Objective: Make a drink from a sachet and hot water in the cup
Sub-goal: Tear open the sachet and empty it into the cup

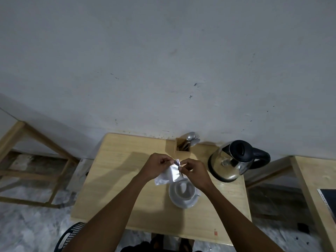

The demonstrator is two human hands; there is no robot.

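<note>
A silver foil sachet (169, 174) hangs in the air above the table, pinched at its top edge by both hands. My left hand (156, 165) grips the top left corner. My right hand (193, 170) grips the top right corner, close beside the left. Just below the sachet a white cup (182, 190) stands on a white saucer (181, 203), and the cup looks empty. A steel electric kettle (231, 161) with a black lid and handle stands to the right of the cup.
A wooden holder (182, 149) with several spoons and forks stands at the back of the small wooden table (118, 179), against the wall. Wooden frames stand left and right. A dark plastic basket (70, 235) sits at the lower left.
</note>
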